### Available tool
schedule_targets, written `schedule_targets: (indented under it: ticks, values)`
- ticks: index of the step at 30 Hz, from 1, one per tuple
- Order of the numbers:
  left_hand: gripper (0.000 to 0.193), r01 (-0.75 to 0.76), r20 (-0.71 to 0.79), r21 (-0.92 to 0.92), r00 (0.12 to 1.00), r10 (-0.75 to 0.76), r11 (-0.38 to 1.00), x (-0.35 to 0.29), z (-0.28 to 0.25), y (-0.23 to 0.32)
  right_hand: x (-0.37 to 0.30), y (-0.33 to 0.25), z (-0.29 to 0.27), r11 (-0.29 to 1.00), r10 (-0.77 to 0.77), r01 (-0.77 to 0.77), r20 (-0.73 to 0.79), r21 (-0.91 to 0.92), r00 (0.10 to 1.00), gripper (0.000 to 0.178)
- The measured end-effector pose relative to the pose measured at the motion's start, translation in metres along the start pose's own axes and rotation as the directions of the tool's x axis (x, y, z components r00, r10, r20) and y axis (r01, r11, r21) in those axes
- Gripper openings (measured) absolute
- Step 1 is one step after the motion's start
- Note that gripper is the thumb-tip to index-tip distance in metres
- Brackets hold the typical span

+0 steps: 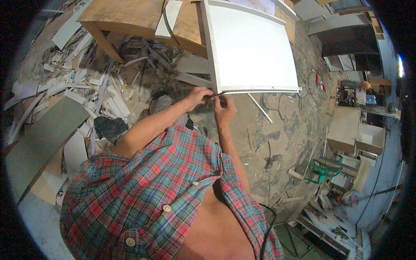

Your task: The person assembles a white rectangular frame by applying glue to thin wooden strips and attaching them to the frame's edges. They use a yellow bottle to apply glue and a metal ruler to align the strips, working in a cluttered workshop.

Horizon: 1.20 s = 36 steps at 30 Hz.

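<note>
A white panel (255,47) with raised edge strips lies on the wooden table (125,16) and juts out over its near side. Both of my hands are at the panel's near left corner. My left hand (199,98) is closed, its fingertips pressed together beside that corner. Just to the right, my right hand (224,109) pinches at the underside of the same corner, fingers bent. Whatever lies between the fingertips is too small and too hidden to name. Along the panel's near edge runs a thin white strip (264,91).
Offcuts and scrap strips (117,102) litter the floor at left, beside a large grey board (43,145). A dark curved strip (167,21) hangs over the table edge. Cables (277,110) trail on the floor. At right are a green plastic chair (323,171) and a box-like cabinet (344,125).
</note>
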<state>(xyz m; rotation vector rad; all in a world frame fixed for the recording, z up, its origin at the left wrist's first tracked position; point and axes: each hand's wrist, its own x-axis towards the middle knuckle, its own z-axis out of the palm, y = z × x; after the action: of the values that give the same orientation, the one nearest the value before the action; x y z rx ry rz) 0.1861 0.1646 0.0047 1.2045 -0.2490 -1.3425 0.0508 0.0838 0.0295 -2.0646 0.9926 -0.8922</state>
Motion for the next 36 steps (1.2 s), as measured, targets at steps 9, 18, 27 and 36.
schedule_targets:
  ticks: [9,18,27,36]
  values:
    - [0.023,-0.079,0.006,0.071,0.997,0.079,0.994,0.000,-0.002,-0.003,-0.005,-0.004,0.005,0.995,-0.040,0.037,-0.029,-0.097,0.999,0.021]
    - [0.019,-0.021,0.065,-0.022,0.998,0.022,1.000,0.007,-0.009,-0.008,-0.001,0.010,-0.002,0.995,-0.088,0.088,-0.004,-0.057,0.996,0.017]
    - [0.046,-0.311,0.087,0.682,0.933,0.348,0.663,-0.029,0.009,0.068,-0.031,0.016,0.000,0.908,0.323,-0.296,-0.043,0.296,0.946,0.024]
    - [0.062,-0.640,0.661,0.745,0.746,0.081,-0.189,-0.015,0.045,0.138,-0.042,-0.006,0.059,0.144,0.680,-0.400,0.203,0.905,0.705,0.036]
